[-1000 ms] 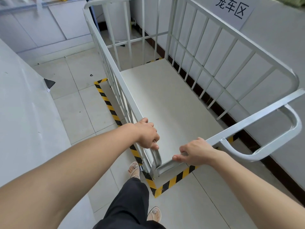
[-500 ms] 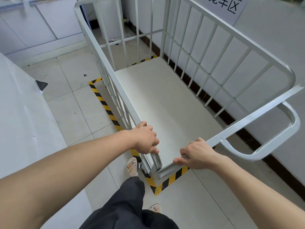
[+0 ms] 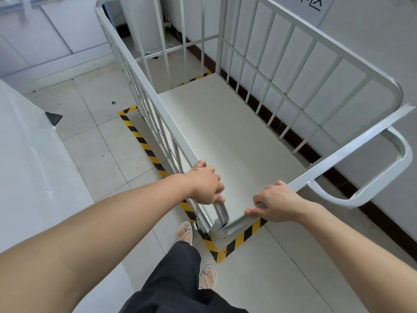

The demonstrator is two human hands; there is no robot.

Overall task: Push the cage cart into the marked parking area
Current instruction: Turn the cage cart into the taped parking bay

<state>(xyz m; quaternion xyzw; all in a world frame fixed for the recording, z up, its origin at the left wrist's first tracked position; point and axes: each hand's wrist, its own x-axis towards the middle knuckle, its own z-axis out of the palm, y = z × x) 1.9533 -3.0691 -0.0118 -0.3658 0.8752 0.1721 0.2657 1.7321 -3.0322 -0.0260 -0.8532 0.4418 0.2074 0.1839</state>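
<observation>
Tiled floor, pale, with one rectangle of yellow-black tape marking the parking area; you see its left run from 10 to 7 o'clock, a near corner at 6 o'clock, a short stretch at 12 o'clock behind the bars. One cage cart, white metal, sits over that rectangle, its flat deck filling the centre of view. Three barred sides counted: left, far, right. Near end has one angled top rail running toward 3 o'clock, plus one looped handle at 3 o'clock. The cart's right side is just beside the wall; the dark skirting strip shows through the bars. One paper sign on that wall at 1 o'clock, characters cut off.

Your left hand grips the left side's top rail near its curved near corner, fingers wrapped over and closed on the rail. Your right hand holds the near-end rail close to the same corner, fingers curled round it, thumb along the underside edge. The two hands are near each other but apart.

Two sandalled feet at 6 o'clock; the left foot is just outside the tape beside the cart's near corner, the right foot further back. Dark trouser leg below. One white panel at 9 o'clock; cabinets at 11 o'clock.
</observation>
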